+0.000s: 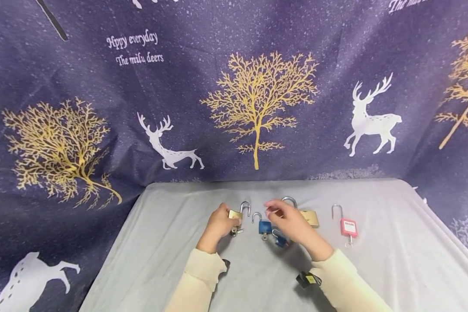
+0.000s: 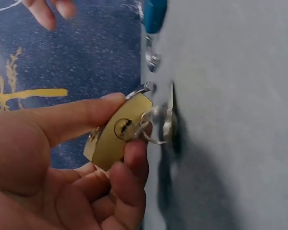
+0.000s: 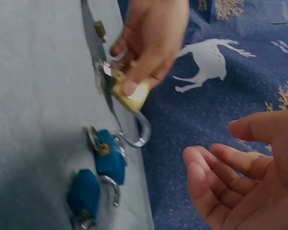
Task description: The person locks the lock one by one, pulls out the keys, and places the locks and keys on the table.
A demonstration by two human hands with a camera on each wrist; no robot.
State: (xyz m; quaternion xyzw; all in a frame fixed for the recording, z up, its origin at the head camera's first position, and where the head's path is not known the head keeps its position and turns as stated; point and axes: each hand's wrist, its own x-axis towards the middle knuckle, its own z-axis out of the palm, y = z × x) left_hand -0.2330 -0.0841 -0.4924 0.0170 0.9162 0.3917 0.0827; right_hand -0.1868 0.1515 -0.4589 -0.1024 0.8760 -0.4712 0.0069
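Note:
My left hand (image 1: 217, 223) grips a brass padlock (image 2: 105, 148) between thumb and fingers. A key sits in its keyhole, with a ring and another key (image 2: 168, 127) hanging from it. The padlock's shackle (image 1: 245, 207) stands unlocked, its free end out of the body. My right hand (image 1: 286, 219) is raised with thumb and fingers apart and nothing between them. Below and beside it lie two blue padlocks (image 1: 264, 227) with unlocked shackles; a key (image 1: 264, 237) is in the nearer-left one. In the right wrist view, these blue padlocks (image 3: 110, 160) appear away from the right fingertips (image 3: 189, 153).
Behind the right hand lies a larger brass padlock (image 1: 311, 219) with its shackle up. Farther right is a red padlock (image 1: 349, 227) with a white label, a long open shackle and a key. A grey cloth (image 1: 171, 216) covers the table, and a dark printed curtain (image 1: 226, 130) hangs behind.

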